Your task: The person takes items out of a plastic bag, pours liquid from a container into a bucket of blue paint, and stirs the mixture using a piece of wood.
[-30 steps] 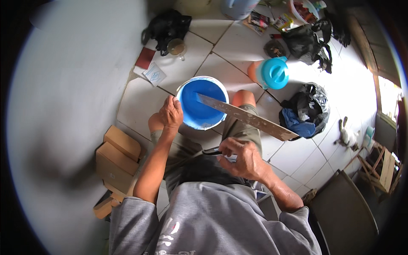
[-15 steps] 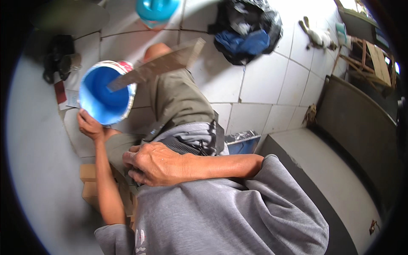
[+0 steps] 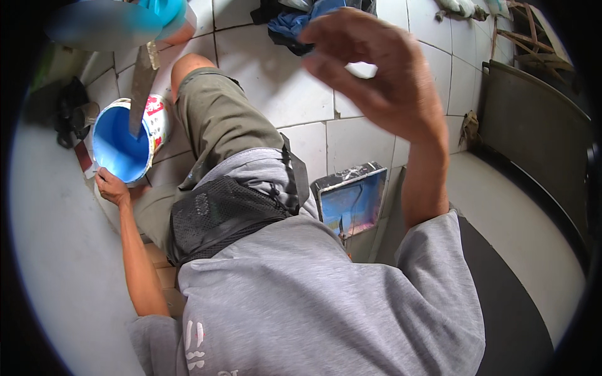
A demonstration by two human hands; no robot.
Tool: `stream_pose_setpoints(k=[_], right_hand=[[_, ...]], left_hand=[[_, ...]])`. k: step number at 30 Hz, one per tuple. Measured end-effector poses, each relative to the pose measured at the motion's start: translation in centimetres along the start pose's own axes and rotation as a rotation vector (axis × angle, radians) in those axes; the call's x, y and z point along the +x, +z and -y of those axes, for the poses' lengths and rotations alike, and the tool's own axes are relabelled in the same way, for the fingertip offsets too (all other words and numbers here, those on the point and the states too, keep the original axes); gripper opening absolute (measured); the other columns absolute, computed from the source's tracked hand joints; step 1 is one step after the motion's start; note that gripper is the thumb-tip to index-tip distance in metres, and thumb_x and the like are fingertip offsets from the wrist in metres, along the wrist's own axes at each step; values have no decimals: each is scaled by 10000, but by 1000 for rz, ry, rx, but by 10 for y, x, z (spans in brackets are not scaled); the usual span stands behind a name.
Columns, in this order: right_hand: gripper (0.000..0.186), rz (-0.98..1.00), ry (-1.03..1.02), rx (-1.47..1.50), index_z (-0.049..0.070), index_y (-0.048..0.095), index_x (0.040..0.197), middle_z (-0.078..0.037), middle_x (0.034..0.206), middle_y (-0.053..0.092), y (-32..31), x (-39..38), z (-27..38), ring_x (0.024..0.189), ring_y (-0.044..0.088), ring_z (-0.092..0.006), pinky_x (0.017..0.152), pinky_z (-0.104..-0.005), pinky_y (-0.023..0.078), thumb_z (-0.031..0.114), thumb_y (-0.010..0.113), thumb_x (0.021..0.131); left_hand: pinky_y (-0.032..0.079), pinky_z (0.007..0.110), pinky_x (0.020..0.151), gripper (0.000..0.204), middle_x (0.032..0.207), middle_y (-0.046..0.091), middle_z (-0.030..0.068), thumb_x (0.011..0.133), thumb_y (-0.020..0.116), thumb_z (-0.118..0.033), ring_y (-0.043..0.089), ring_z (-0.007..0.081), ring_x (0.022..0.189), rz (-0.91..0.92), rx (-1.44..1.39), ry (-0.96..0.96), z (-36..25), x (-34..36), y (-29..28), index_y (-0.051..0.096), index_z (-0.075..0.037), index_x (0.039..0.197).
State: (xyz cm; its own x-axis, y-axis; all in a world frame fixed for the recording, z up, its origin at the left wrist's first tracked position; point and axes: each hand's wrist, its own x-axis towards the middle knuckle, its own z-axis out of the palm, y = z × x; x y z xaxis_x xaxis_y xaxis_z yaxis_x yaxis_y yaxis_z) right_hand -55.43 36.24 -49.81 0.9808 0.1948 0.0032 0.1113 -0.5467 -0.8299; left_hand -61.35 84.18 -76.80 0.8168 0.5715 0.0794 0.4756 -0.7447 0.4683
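Observation:
A white bucket [image 3: 119, 141] with red print outside and a blue inside stands tilted toward me at the left. My left hand [image 3: 113, 186] grips its near rim with the fingers closed. A flat, stained wooden slat [image 3: 143, 88] leans in the bucket, its lower end inside and its upper end sticking out over the far rim. My right hand [image 3: 385, 72] is raised at the upper right, blurred by motion. Its fingers curve, the thumb stands apart from them, and nothing shows between. Below it, a shallow blue tray [image 3: 354, 197] with a dark, crusted rim lies by my hip.
A black plastic bag with blue cloth [image 3: 288, 25] lies on the tiled floor ahead. A teal container [image 3: 166, 15] stands at the upper left, dark shoe-like items [image 3: 72, 113] beside the left wall. A ledge [image 3: 520, 213] runs along my right. A black mesh waist bag [image 3: 219, 213] hangs at my waist.
My right hand has gone from in front of my waist up to the upper right. The slat now stands steeper in the bucket. The view has shifted, bringing more of the blue tray into sight.

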Motion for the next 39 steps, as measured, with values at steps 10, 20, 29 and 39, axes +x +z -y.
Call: stream_pose_setpoints(k=[10,20,29,39], right_hand=[[249,227,-660,-612,54,595,917,-162,934,485,183,62,51,957,461,-293,851,-420,337,170,506,716],[165,663,-519,-1018,21,615,794,-136,777,631,225,116,20,777,618,-292,666,-377,493,138,599,679],[160,557,-636,-943,34,607,853,-145,694,614,206,105,44,675,620,-272,568,-374,478,117,499,769],[132,539,-788,-1109,39,531,888,-100,694,586,185,71,44,636,614,-218,543,-331,484,106,472,791]], left_hand=[[424,295,807,468,1037,578,69,853,474,-390,545,162,909,146,-919,-618,-10,-3,12,555,-1,1100],[428,404,713,694,710,593,241,798,438,-591,577,352,727,34,-430,-486,-45,-9,-6,594,73,672],[433,412,620,590,579,558,203,804,509,-509,558,348,594,-74,-431,-348,-66,-13,-33,528,32,569],[430,431,616,581,574,557,194,794,515,-523,554,362,581,-102,-341,-288,-66,-16,-36,529,27,608]])
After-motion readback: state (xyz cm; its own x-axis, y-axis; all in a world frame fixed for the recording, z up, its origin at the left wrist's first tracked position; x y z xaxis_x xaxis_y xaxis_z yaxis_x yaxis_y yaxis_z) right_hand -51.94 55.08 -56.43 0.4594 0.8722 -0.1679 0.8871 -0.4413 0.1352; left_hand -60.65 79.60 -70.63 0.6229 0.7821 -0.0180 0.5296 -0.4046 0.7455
